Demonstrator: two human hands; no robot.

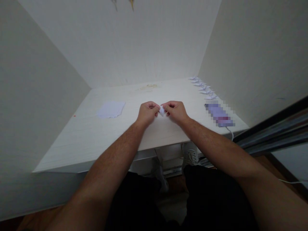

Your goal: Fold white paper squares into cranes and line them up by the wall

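A small folded piece of white paper (pixel 162 111) is held between my two hands, over the middle of the white desk. My left hand (pixel 149 112) pinches its left side between thumb and fingers. On the other side, my right hand (pixel 174 110) pinches the paper's right edge the same way. Only a small pointed part of the paper shows below the fingertips; the fingers hide the rest.
A stack of white paper sheets (pixel 111 109) lies on the left of the desk (pixel 96 138). Several folded white paper cranes (pixel 203 87) line the back right edge. A pixelated phone-like object (pixel 219 115) with a white cable (pixel 230 131) lies at right. Walls enclose three sides.
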